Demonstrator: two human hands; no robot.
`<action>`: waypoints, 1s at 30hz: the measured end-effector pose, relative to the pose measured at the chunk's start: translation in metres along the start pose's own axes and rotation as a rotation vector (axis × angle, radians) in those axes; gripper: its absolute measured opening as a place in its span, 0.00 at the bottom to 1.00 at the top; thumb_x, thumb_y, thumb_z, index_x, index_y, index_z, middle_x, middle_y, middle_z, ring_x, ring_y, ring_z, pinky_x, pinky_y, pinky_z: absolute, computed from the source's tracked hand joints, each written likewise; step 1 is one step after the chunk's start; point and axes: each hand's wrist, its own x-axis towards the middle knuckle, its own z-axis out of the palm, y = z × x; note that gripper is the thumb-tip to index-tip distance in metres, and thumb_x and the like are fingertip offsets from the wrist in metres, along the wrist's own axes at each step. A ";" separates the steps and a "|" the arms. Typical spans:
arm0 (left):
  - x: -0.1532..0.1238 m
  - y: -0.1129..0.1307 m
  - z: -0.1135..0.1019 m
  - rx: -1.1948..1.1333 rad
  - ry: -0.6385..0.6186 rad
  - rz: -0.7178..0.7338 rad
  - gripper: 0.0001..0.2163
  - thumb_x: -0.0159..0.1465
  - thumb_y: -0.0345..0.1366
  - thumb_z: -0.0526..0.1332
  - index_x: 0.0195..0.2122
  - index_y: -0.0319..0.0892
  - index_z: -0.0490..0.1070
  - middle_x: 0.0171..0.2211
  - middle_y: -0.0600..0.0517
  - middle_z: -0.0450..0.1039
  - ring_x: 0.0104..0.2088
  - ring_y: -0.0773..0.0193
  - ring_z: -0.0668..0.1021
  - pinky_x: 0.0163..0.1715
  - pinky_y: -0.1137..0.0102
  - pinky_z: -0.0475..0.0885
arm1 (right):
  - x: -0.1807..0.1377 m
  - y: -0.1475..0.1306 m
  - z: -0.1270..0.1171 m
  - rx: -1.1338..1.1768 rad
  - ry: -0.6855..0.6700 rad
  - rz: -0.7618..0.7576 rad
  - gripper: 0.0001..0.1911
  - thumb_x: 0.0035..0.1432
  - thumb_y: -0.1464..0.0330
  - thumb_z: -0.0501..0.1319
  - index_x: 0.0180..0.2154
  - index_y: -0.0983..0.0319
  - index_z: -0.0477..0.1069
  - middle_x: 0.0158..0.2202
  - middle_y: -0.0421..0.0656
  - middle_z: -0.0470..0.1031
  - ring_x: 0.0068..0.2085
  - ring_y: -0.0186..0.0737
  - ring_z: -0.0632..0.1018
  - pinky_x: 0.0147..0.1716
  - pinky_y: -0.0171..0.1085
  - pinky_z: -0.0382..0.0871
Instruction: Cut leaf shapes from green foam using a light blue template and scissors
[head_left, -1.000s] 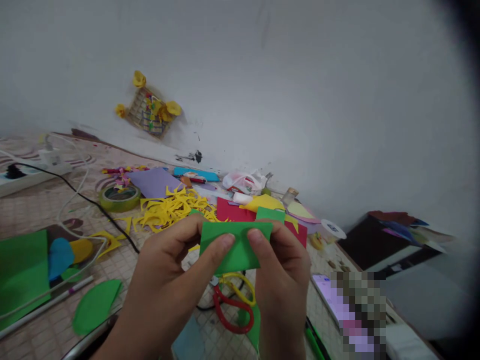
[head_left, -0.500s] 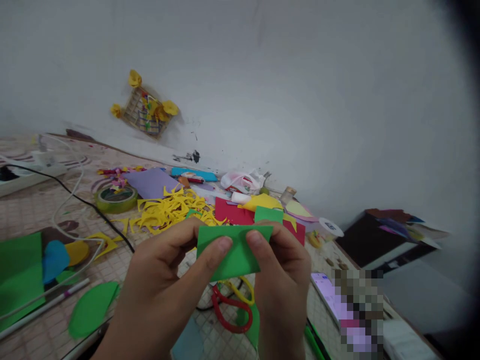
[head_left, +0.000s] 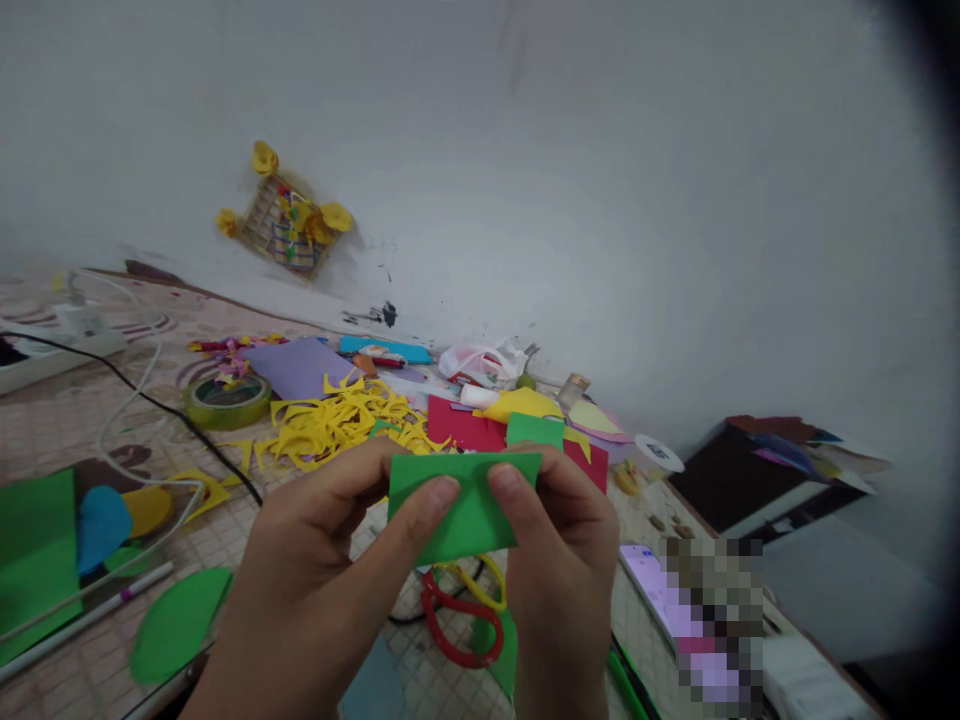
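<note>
A small rectangle of green paper (head_left: pixel 466 525) is held up in front of me, its straight top edge seemingly a fold. My left hand (head_left: pixel 322 570) pinches its left side, thumb on the near face and fingers behind. On the right side my right hand (head_left: pixel 562 560) grips it the same way, the two thumbs close together. Below the paper lie scissors (head_left: pixel 465 650) with red and yellow handles, their blades hidden. Behind my hands are a red sheet (head_left: pixel 461 428) and another green piece (head_left: pixel 535 431).
Yellow paper scraps (head_left: pixel 352 420) heap beyond my left hand, near a roll of tape (head_left: pixel 228 400) and a purple sheet (head_left: pixel 304 365). At left lie green sheets (head_left: pixel 37 550), a green oval (head_left: pixel 180 622) and cables (head_left: pixel 184 425). A phone (head_left: pixel 660 590) lies right.
The whole view has shifted slightly, so things appear a little further left. Both hands keep the same hold on the green paper.
</note>
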 end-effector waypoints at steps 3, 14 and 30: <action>-0.002 -0.002 0.000 0.012 -0.011 0.000 0.02 0.62 0.40 0.69 0.34 0.55 0.83 0.30 0.58 0.82 0.32 0.64 0.84 0.34 0.76 0.79 | 0.000 0.001 0.001 -0.009 0.005 0.005 0.11 0.58 0.76 0.69 0.32 0.52 0.82 0.28 0.31 0.82 0.29 0.24 0.80 0.29 0.18 0.74; 0.016 0.016 -0.014 0.460 -0.263 0.187 0.10 0.59 0.33 0.65 0.20 0.45 0.74 0.16 0.59 0.69 0.19 0.70 0.69 0.18 0.77 0.63 | 0.013 -0.013 -0.020 -0.322 -0.335 0.130 0.06 0.47 0.75 0.69 0.26 0.59 0.76 0.26 0.35 0.74 0.30 0.34 0.71 0.30 0.33 0.64; 0.015 -0.012 0.001 -0.364 0.074 -0.164 0.06 0.56 0.31 0.73 0.24 0.46 0.80 0.22 0.60 0.76 0.25 0.74 0.74 0.27 0.82 0.71 | 0.006 0.022 0.012 0.084 0.284 0.082 0.07 0.50 0.67 0.72 0.25 0.58 0.76 0.24 0.35 0.71 0.27 0.34 0.68 0.27 0.33 0.64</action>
